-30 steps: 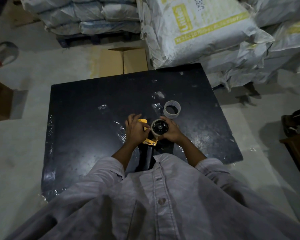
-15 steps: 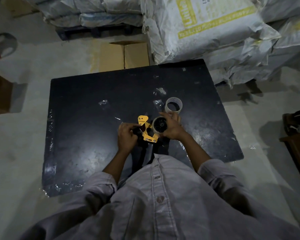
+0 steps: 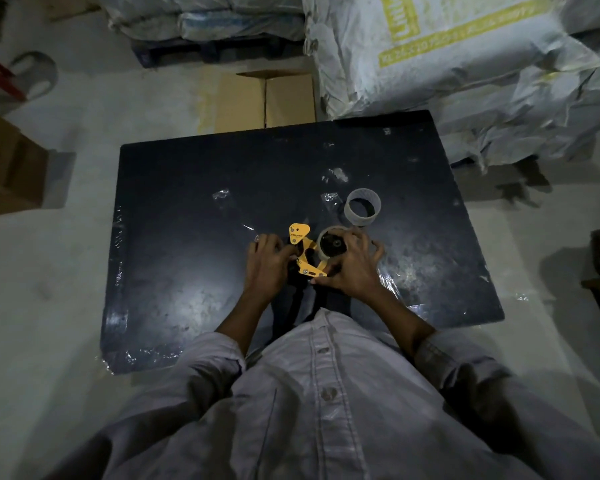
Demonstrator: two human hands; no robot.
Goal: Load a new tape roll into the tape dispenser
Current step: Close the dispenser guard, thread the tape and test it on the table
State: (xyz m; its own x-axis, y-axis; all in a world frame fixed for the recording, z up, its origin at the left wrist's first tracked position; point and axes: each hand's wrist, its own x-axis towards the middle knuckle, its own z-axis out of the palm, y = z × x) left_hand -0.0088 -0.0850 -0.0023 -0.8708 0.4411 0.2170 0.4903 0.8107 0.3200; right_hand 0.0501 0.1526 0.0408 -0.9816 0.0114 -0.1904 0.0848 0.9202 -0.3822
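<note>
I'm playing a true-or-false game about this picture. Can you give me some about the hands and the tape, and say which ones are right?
1. Both hands touch the tape dispenser. True.
2. The empty tape core lies on the floor. False: it stands on the black table.
3. The right hand is wrapped round the tape roll. True.
4. The left hand holds scissors. False: it grips the dispenser.
5. The dispenser is red. False: yellow.

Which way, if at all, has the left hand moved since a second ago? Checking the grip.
Yes: the left hand slid left and toward the person, away from the empty core, uncovering the yellow dispenser.
</note>
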